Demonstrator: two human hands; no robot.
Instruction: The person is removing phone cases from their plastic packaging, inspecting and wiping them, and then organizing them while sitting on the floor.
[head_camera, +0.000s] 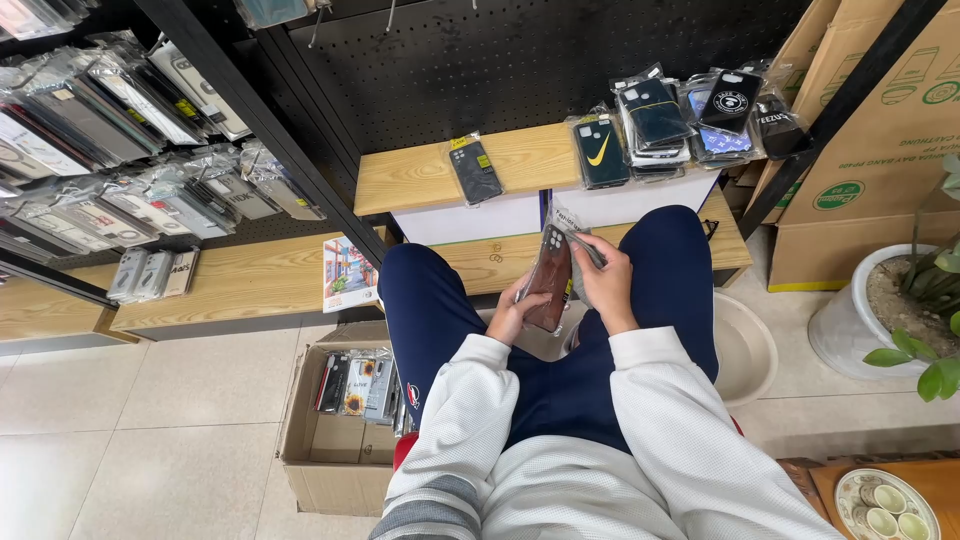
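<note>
A seated person in a white sweatshirt and navy trousers works over the lap, a cardboard box (335, 425) of packaged cases open on the floor beside the left knee. The left hand (512, 315) cups the lower edge of a brown phone case (550, 278), fingers curled closed around it. The right hand (605, 280) pinches narrowly at the clear plastic sleeve (572, 232) near the case's top. Handling this well likely means steadying the case from below while the sleeve is drawn straight, not twisted. Beyond the knees, a wooden shelf (420, 175) carries a dark packaged case (474, 170) and a stack of bagged cases (655, 125).
</note>
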